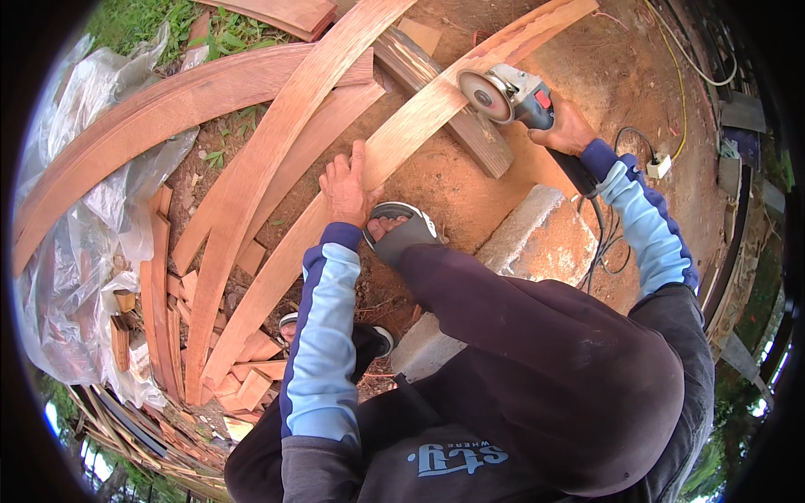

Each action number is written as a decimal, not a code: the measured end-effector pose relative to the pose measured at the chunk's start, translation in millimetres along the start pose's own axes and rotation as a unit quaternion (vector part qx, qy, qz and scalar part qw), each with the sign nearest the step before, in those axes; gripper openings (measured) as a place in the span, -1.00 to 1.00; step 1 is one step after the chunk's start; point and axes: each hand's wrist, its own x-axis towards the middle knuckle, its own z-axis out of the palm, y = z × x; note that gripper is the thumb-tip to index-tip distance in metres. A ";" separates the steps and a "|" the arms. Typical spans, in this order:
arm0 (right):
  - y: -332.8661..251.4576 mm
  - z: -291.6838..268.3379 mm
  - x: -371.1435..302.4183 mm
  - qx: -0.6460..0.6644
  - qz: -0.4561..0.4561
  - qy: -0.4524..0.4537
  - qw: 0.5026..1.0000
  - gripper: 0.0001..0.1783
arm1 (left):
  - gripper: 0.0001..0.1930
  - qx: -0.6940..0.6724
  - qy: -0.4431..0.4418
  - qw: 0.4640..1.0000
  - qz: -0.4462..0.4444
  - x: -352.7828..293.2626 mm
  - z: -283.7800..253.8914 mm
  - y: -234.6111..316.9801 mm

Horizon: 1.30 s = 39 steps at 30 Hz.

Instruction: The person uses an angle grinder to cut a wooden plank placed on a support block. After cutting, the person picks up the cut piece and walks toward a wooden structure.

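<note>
My right hand [567, 127] is wrapped round the body of an angle grinder [528, 94] with a red switch. The grinder's round disc [486, 97] is at the edge of a long wooden plank [417, 119]; I cannot tell whether it touches. My left hand [345, 186] rests on the same plank lower down, its fingers closed over the edge. The plank slopes from the upper right to the lower left and crosses a thick timber [478, 138]. My sandalled foot [402, 226] is beside the plank, just by my left hand.
Several curved planks [159, 109] lie to the left, partly on a clear plastic sheet [67, 277]. Wood offcuts [251, 387] are heaped at lower left. A concrete block [537, 239] stands near my knee. The grinder's black cord [599, 243] loops beside it, near a white socket [660, 166].
</note>
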 end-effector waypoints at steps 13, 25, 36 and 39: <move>-7.4 -2.9 -3.4 -0.012 0.013 0.002 1.000 -0.32 | -0.01 -0.006 -0.001 1.000 0.004 0.4 -2.4 1.2; -3.3 0.8 -2.4 -0.002 0.001 0.013 1.000 -0.34 | -0.02 0.006 0.002 1.000 0.005 0.3 -1.2 1.6; -8.3 -0.9 -4.6 0.012 0.008 0.007 1.000 -0.35 | -0.02 0.005 0.004 1.000 0.009 0.3 -0.8 0.7; -8.4 -1.8 -3.7 -0.005 0.007 0.006 1.000 -0.34 | -0.02 0.008 -0.003 1.000 0.005 1.2 0.9 0.2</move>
